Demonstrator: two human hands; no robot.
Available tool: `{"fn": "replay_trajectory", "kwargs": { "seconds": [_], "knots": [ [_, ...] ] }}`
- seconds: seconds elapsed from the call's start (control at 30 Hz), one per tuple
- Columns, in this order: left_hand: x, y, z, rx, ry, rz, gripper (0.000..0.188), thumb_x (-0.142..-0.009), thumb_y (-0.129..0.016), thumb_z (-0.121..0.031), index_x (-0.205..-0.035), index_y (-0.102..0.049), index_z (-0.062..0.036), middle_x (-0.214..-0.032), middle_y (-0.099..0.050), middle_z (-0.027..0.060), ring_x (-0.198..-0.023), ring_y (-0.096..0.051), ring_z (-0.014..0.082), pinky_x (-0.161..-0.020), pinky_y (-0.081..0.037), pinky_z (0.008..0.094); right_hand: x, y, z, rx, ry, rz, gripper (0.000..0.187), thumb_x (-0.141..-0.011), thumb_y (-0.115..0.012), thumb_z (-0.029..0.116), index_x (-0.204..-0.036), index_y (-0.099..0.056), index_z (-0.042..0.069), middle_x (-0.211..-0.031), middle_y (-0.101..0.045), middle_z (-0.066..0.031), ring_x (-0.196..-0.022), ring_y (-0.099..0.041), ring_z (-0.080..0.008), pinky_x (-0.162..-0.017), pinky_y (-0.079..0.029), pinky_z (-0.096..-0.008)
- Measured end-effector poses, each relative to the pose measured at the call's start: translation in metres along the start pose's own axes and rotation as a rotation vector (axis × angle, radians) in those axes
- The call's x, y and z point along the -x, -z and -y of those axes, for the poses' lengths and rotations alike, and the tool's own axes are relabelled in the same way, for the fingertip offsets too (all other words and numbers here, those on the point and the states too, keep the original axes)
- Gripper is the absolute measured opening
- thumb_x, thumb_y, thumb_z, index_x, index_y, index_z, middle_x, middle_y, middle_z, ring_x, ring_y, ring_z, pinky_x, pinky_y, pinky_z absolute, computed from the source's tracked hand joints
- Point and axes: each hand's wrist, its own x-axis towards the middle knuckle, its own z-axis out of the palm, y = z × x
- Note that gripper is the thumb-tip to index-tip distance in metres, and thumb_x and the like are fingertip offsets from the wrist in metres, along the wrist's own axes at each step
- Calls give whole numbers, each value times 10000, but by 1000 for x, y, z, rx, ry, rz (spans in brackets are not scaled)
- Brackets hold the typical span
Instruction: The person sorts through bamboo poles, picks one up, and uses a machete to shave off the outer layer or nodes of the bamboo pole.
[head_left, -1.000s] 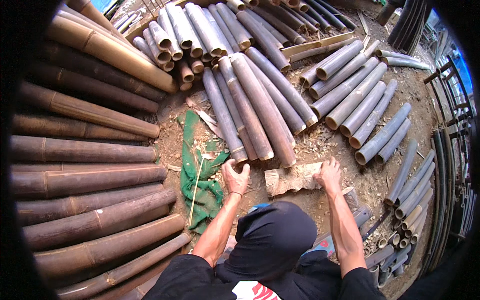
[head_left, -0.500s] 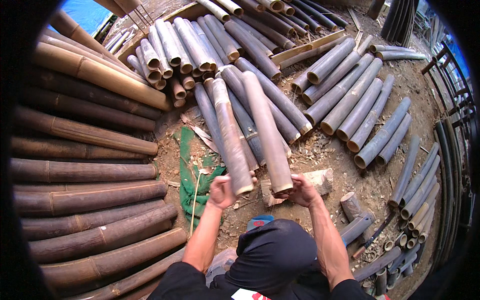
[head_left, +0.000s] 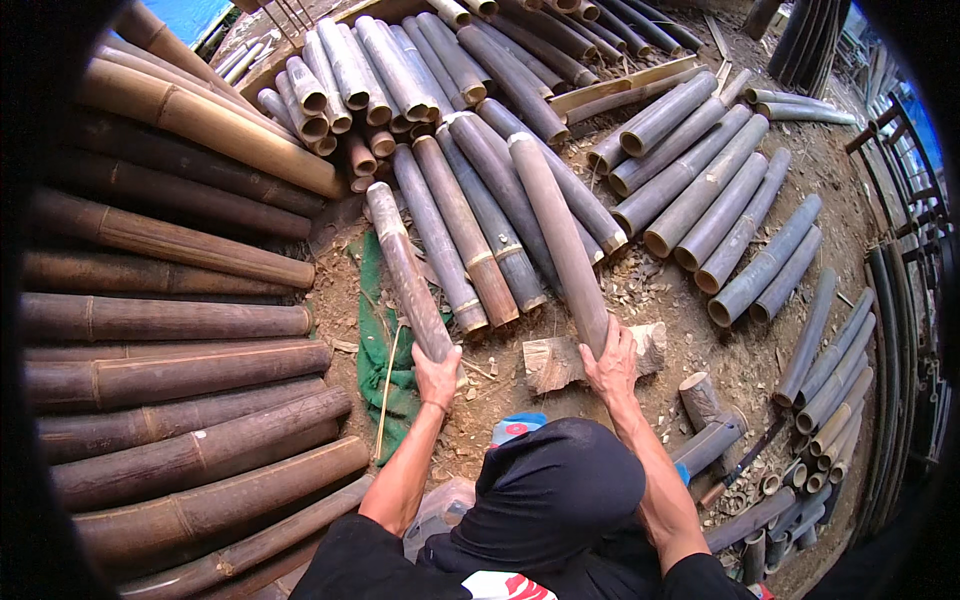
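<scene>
My left hand point(head_left: 437, 376) is closed round the near end of a mottled brown bamboo tube point(head_left: 405, 265), which tilts away to the far left. My right hand point(head_left: 611, 362) grips a second, longer grey-brown bamboo tube point(head_left: 558, 230) near its close end, the thumb along the side. The two tubes are held apart, their far ends spread. Between and behind them lies a row of cut bamboo tubes point(head_left: 468, 215) on the ground. A pale split log point(head_left: 552, 365) lies just beside my right hand.
Long dark bamboo poles point(head_left: 170, 390) are stacked on the left. More cut tubes point(head_left: 690, 185) lie at the right and back. Green netting point(head_left: 385, 370) is near my left hand. A long-bladed knife point(head_left: 745, 462) rests beside a short log point(head_left: 700, 400) at the lower right.
Both tubes have been swung further apart, the left one moving left and lower. My right hand has shifted from under its tube's end to round its side.
</scene>
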Motion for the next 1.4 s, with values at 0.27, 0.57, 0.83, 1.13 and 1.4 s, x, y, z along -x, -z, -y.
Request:
{"fn": "replay_trajectory", "kwargs": {
  "seconds": [0.27, 0.57, 0.83, 1.13, 1.4],
  "knots": [
    [-3, -62, -74, -360, -595, 71, 689, -704, -708, -255, -1278, -431, 6, -1263, -423, 211, -1209, -389, 375, -1067, -291, 456, -8, 9, -39, -736, -248, 316, 715, -829, -662, 320, -1384, -354, -9, -1136, -552, -186, -1053, -544, -316, -915, -448, -407],
    [-18, -112, -101, 237, -309, 198, 548, -876, -654, -368, -1256, -493, -6, -1104, -574, 92, -1005, -562, 199, -923, -442, 338, 0, 58, 31, -1001, -158, 465, 790, -737, -751, 425, -1331, -420, 21, -1028, -576, -149, -896, -599, -249, -808, -517, -392],
    [1, -25, -82, 521, 87, 121, 566, -725, -768, -161, -1179, -480, 13, -1042, -595, 98, -897, -585, 193, -798, -497, 324, -38, 2, 19, -424, 97, 270, 746, -774, -669, 274, -1400, -347, 28, -1330, -408, -221, -1234, -393, -380, -1066, -325, -473],
    [-4, 40, 46, -370, 179, -326, 802, -628, -797, -294, -1194, -416, 127, -1167, -466, 296, -1107, -457, 428, -995, -362, 473, -83, -52, 30, -257, -124, 340, 761, -788, -687, 307, -1400, -300, 73, -1423, -305, -204, -1246, -400, -337, -1015, -381, -452],
    [-6, 25, 49, -446, 187, -377, 793, -637, -769, -297, -1201, -402, 123, -1159, -454, 283, -1110, -435, 436, -995, -358, 478, -122, -38, 14, -131, 91, -235, 419, -759, -671, 178, -1139, -557, 44, -1102, -495, -202, -1076, -475, -351, -874, -446, -450]
  ]
}}
